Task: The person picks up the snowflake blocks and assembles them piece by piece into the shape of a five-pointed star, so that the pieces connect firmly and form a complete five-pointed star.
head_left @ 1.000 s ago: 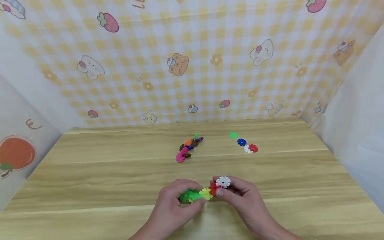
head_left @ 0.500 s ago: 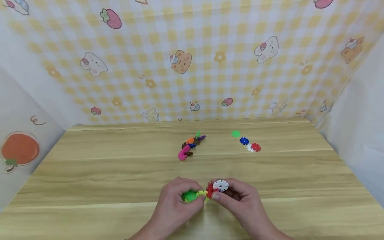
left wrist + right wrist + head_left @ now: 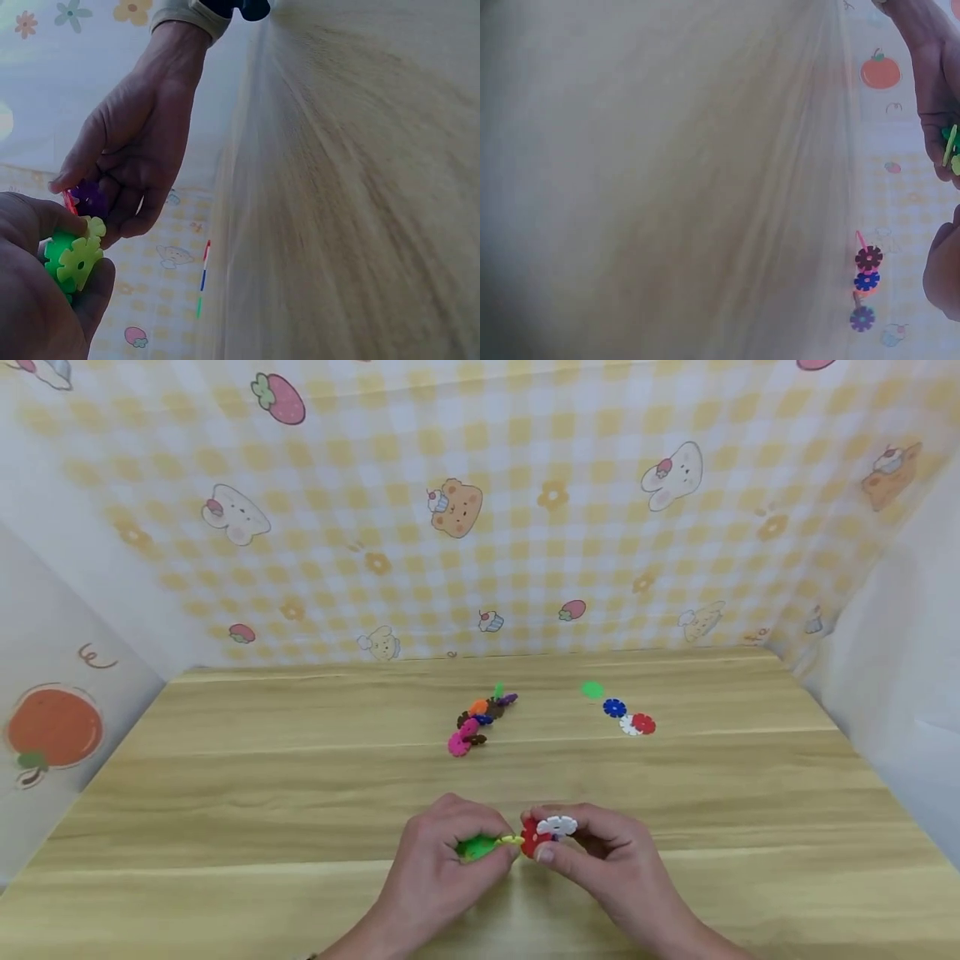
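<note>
My left hand (image 3: 450,860) pinches a cluster of notched plastic discs, with a green disc (image 3: 477,847) and a yellow disc (image 3: 510,840) showing between thumb and fingers. Close beside it, my right hand (image 3: 611,868) holds a red disc (image 3: 533,838) joined to a white disc (image 3: 557,826). The left wrist view also shows a purple disc (image 3: 91,199) at the right hand's fingers. Yellow and red edges meet between the two hands; whether they interlock I cannot tell. In the right wrist view, the left hand's green and yellow discs (image 3: 950,146) show at the edge.
Behind the hands lies a joined chain of discs, pink (image 3: 459,744), orange (image 3: 478,707), brown and blue among them. Farther right lie a loose green disc (image 3: 592,690), a blue disc (image 3: 615,708), and overlapping white and red discs (image 3: 643,723). A patterned cloth (image 3: 360,527) backs the wooden table (image 3: 262,793).
The yellow disc has turned from face-on to nearly edge-on, and the white disc has tilted flatter. Both hands have drawn closer together, still holding their discs. The view has shifted slightly.
</note>
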The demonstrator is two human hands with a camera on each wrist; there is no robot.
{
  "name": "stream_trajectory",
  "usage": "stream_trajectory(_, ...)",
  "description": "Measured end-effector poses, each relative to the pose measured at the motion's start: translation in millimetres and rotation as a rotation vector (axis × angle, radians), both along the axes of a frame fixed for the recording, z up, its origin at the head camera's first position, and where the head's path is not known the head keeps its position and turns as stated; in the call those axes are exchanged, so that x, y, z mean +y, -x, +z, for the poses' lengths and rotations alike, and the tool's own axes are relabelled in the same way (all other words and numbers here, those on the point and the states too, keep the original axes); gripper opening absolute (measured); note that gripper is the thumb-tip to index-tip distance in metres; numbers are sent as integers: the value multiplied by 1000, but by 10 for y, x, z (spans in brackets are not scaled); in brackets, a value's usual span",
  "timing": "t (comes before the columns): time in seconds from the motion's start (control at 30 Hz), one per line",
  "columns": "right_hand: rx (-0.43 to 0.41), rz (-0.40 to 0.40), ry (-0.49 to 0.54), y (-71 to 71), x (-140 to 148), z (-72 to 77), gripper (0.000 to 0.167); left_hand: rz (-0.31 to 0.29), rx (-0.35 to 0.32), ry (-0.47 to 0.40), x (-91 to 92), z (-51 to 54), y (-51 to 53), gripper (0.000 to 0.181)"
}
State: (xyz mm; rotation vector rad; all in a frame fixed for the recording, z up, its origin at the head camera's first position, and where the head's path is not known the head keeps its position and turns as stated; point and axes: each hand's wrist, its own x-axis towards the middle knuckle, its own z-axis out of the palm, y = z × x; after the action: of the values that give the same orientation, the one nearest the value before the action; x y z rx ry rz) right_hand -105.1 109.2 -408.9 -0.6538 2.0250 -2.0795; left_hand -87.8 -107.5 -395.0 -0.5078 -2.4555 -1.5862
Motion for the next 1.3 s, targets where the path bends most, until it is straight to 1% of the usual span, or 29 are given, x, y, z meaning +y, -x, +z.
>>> stream_trajectory(0.13,-18,19,2,5,18,-11,23,-13,12,-9,-10,5,-5,10)
stream_trajectory(0.17,-12,21,-7,4,23,-14,23,-18,-2,-12,-18,12,-10,9)
stream_trajectory(0.23,4,30,-24,5,34,-14,23,-28,-40,-20,-35,24,-20,7)
stream_trajectory(0.3,15,49,-27,6,52,-10,24,-32,-97,-31,-49,41,-32,7)
stream_trajectory(0.33,8,55,-27,8,58,-3,25,-30,-132,-34,-50,52,-38,7)
stream_trajectory(0.4,-28,75,-7,13,78,17,26,-28,-180,-37,-43,66,-51,9)
stream_trajectory(0.47,-45,79,-4,20,94,42,27,-23,-213,-47,-36,78,-67,13)
stream_trajectory(0.53,-53,71,-7,30,98,69,28,-18,-224,-57,-28,86,-83,16)
stream_trajectory(0.6,-37,62,-15,37,94,89,27,-9,-204,-81,-19,87,-96,15)
stream_trajectory(0.63,-28,54,-14,41,90,96,26,-6,-181,-96,-13,87,-99,14)
stream_trajectory(0.77,-20,36,30,38,75,110,26,-8,-44,-141,19,86,-102,9)
stream_trajectory(0.8,-19,32,43,36,73,110,26,-10,-22,-148,26,92,-104,9)
stream_trajectory(0.9,6,38,64,36,74,102,26,-8,33,-134,35,105,-112,9)
stream_trajectory(1.07,83,76,45,57,66,74,27,16,112,-60,26,84,-117,11)
stream_trajectory(1.13,100,87,41,64,57,57,28,23,124,-41,26,64,-116,12)
stream_trajectory(1.2,97,99,59,69,46,36,28,24,118,-34,28,47,-114,12)
stream_trajectory(1.23,85,97,63,67,41,26,28,28,106,-35,29,43,-115,13)
stream_trajectory(1.3,42,94,81,56,31,13,27,30,47,-47,31,49,-119,13)
